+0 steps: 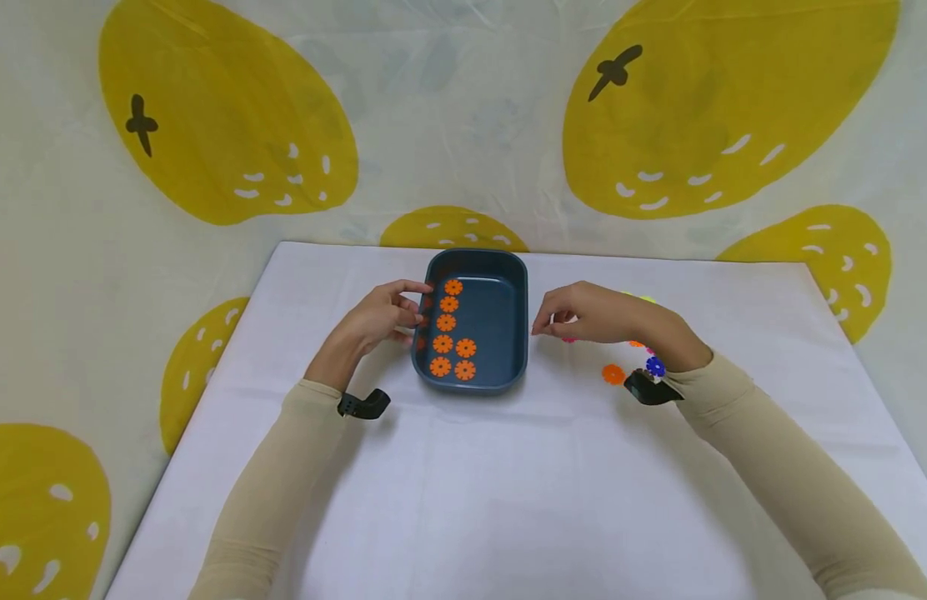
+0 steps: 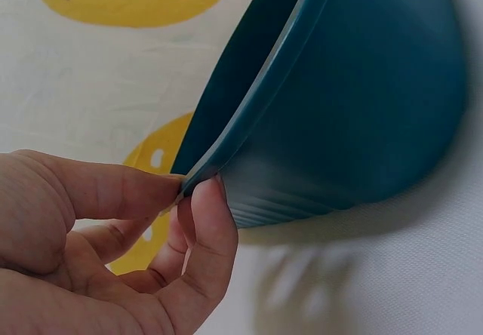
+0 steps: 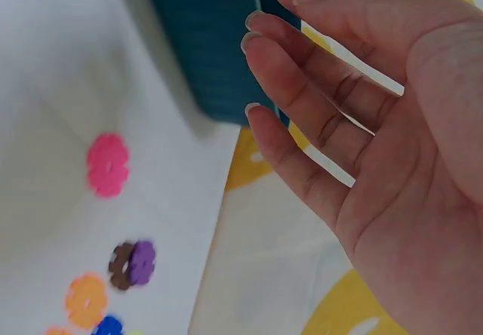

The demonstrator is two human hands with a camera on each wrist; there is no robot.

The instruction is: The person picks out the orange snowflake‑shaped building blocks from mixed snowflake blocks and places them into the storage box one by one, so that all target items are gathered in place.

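A dark blue tray [image 1: 501, 333] stands on the white-covered table, with several orange notched discs [image 1: 446, 322] in two columns along the left of its floor. My left hand [image 1: 381, 317] holds the tray's left rim; in the left wrist view its thumb and a finger pinch the rim [image 2: 249, 116]. My right hand [image 1: 583, 312] hovers just right of the tray, palm facing the tray side. Its fingers [image 3: 294, 71] are loosely bent and no disc shows between them in the right wrist view.
Right of the tray, partly hidden under my right forearm, lie loose discs: an orange disc [image 1: 613, 374], a blue disc [image 1: 655, 366], a pink disc [image 3: 108, 165], a brown disc [image 3: 121, 265] and a purple disc [image 3: 142, 262]. A cloth with yellow fruit prints [image 1: 463, 125] hangs behind the table.
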